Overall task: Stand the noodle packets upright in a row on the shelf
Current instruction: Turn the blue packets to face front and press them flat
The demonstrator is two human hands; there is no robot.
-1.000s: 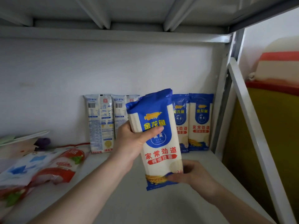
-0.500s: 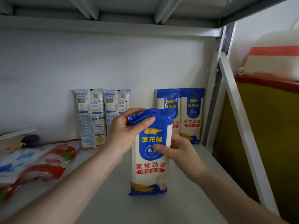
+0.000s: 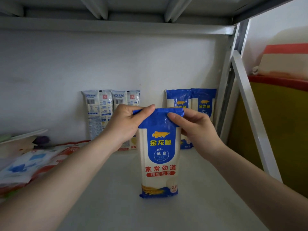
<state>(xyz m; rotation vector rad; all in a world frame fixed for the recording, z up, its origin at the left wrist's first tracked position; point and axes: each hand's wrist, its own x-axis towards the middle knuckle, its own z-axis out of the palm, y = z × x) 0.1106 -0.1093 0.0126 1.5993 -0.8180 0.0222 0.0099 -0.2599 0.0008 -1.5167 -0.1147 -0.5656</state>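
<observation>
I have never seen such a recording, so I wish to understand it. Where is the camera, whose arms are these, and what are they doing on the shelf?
There is no machine here. A person wears one camera on the head, so you look forward and down along their own bare arms. The left hand and the right hand each pinch a top corner of a blue noodle packet. It stands upright near the front of a grey shelf. At the back wall four more packets stand in a row: two pale ones and two blue ones. On the left lie flat red and white bags.
</observation>
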